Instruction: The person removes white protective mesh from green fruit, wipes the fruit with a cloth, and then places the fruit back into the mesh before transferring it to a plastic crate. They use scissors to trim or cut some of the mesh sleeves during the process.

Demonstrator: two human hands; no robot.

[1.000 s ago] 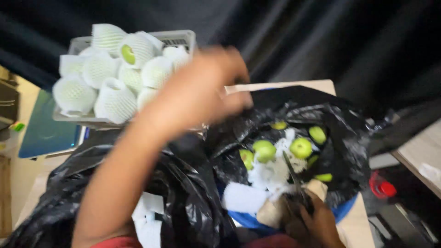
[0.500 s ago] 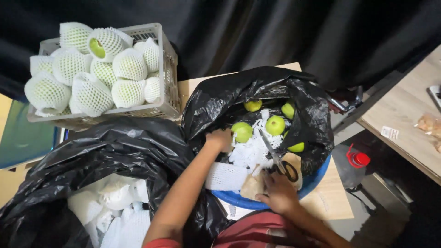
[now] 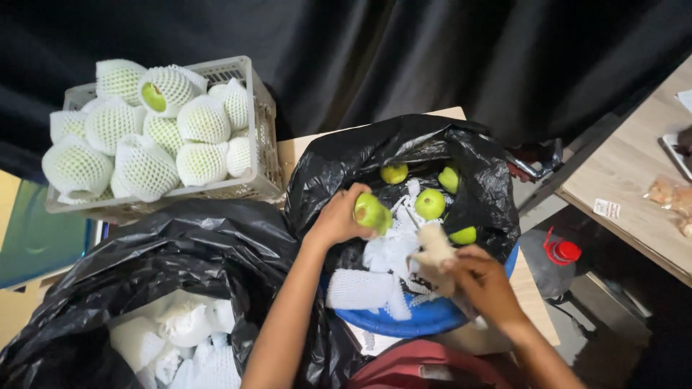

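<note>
Over the blue tub (image 3: 425,320) lined with a black bag (image 3: 404,155), the left hand (image 3: 335,220) grips a bare green fruit (image 3: 372,212) and the right hand (image 3: 481,282) clutches a pale scrap (image 3: 435,248), while a few fruits lie unwrapped there and the crate (image 3: 256,130) sits full of netted ones

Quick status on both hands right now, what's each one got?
Left hand: closed around a green fruit over the black bag.
Right hand: closed on a pale beige object; what it is cannot be told.

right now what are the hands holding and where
The left hand grips a green fruit around its side. The right hand pinches a pale wad at its lower end.
</note>
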